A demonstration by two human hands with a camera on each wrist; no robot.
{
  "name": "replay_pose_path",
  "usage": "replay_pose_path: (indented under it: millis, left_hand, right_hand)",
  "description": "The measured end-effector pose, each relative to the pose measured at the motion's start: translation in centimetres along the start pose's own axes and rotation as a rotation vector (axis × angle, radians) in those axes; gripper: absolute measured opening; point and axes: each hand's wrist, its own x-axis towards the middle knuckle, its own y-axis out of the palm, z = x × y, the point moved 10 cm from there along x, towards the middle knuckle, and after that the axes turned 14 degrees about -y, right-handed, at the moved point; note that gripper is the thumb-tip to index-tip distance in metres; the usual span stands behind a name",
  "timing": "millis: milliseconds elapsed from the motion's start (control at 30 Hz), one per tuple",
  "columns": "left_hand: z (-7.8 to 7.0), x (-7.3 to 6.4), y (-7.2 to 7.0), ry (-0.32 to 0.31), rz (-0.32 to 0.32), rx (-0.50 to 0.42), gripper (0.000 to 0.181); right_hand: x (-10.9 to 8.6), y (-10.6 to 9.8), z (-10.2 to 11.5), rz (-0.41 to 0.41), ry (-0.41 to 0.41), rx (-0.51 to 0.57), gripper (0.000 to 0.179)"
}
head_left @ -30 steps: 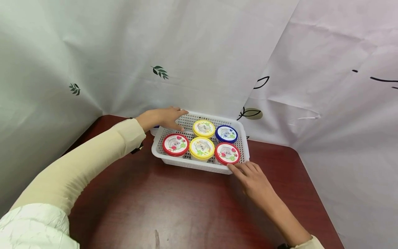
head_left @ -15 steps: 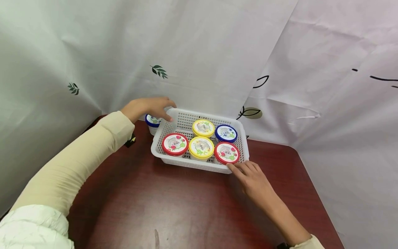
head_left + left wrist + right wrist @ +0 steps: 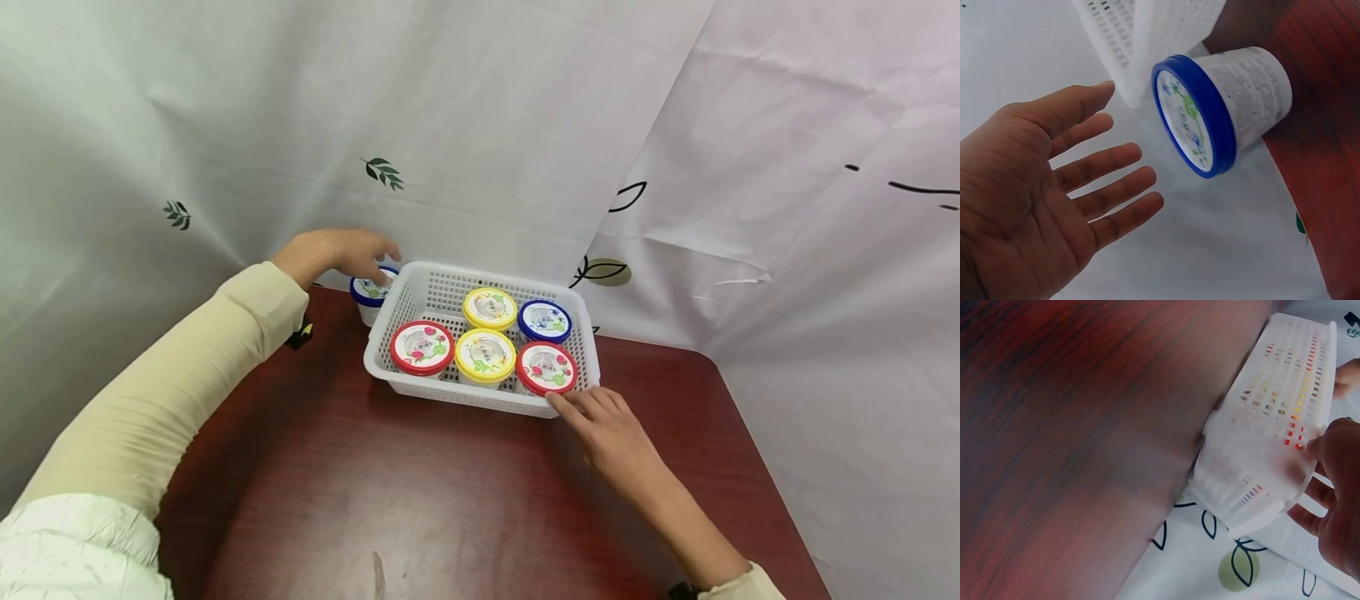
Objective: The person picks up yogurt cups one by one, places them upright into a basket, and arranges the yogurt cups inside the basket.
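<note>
In the left wrist view my left hand has its fingers extended and spread, with a gap between them and a tub with a blue lid. That tub stands behind the left end of a white plastic basket, and my left hand hovers over it in the head view. My right hand holds the basket's near right corner, thumb at the front rim and fingers around the end. Inside sit two red-lidded tubs, a left one and a right one, two yellow-lidded tubs and one blue-lidded tub.
The basket rests on a dark red wooden table near its back edge. White cloth with leaf prints hangs close behind it and along both sides. Inside the basket, the back left part shows bare perforated floor and wall.
My left hand has moved left from inside the basket's back left part, past its rim, to above the blue-lidded tub outside, uncovering that tub. My right hand stays at the basket's corner.
</note>
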Motion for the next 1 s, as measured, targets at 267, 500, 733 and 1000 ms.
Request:
replay_pose_path:
  millis: [267, 500, 733, 1000]
  left_hand:
    - [1.6, 1.0, 1.1, -0.031, 0.013, 0.022, 0.060]
    - [1.9, 1.9, 1.7, -0.032, -0.002, 0.020, 0.068]
    - [1.2, 1.8, 2.1, -0.028, -0.002, -0.025, 0.083]
    - [1.4, 2.7, 2.7, -0.078, 0.023, 0.006, 0.096]
  right_hand:
    - [0.0, 0.0, 0.1, -0.007, -0.004, -0.004, 0.063]
    - [0.0, 0.0, 0.0, -0.004, 0.000, -0.004, 0.061]
    - [-0.1, -0.2, 0.1, -0.002, 0.001, 0.001, 0.064]
    - [-0.2, -0.2, 0.2, -0.005, 0.003, 0.005, 0.060]
